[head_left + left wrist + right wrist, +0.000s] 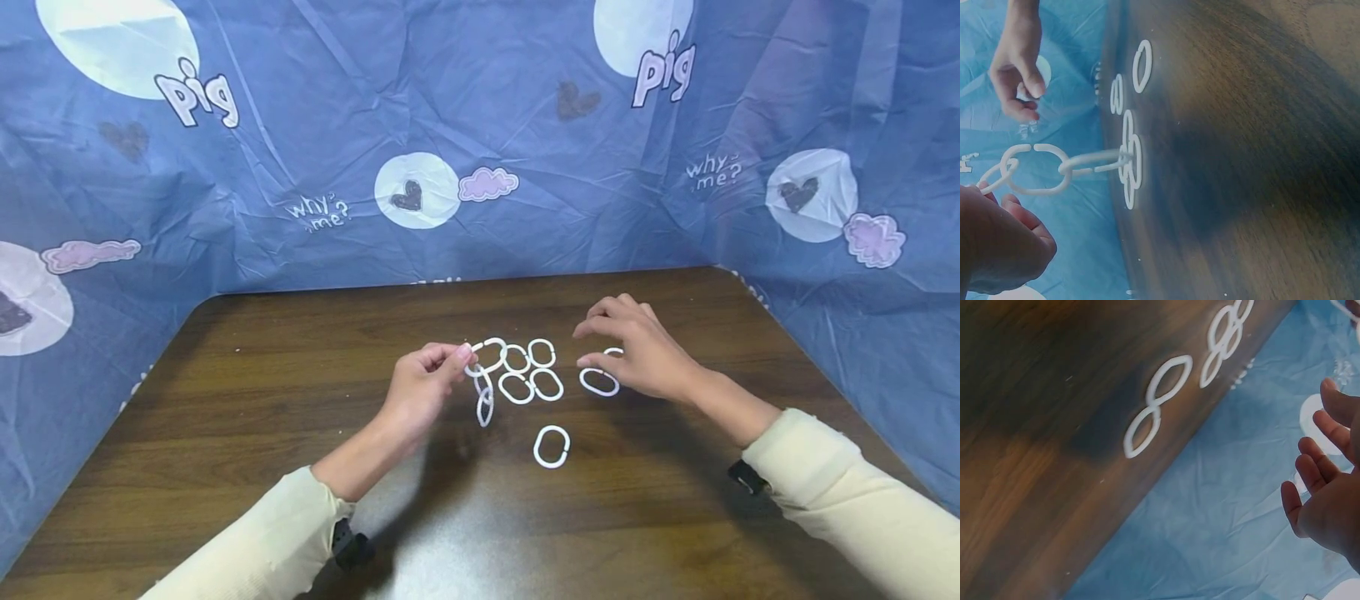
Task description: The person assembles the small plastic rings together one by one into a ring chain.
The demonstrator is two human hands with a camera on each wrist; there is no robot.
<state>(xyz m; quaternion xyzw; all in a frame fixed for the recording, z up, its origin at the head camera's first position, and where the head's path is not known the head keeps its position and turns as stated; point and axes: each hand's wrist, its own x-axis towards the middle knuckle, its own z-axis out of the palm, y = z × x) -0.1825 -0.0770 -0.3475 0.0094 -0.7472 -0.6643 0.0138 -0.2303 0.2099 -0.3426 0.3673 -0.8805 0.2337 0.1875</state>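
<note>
My left hand (pixel 426 383) pinches a white oval link between thumb and fingers. In the left wrist view that hand (pixel 1007 244) has a larger joined link (pixel 1036 190) beside it, and further links hang from the chain. The hanging links (pixel 485 408) are above the table in the head view. My right hand (pixel 645 350) is held over the right side with its fingers spread and bent, holding nothing visible. Under its fingers lies a loose link (pixel 599 394), another partly hidden behind the thumb. Seen from the right wrist, the hand (pixel 1329 494) has its fingers apart.
Several white links (pixel 547 397) lie close together at mid-table, right of the chain. A single link (pixel 551 467) lies nearer the front. The brown wooden table (pixel 262 417) ends at a blue printed cloth (pixel 300 150) behind and at both sides.
</note>
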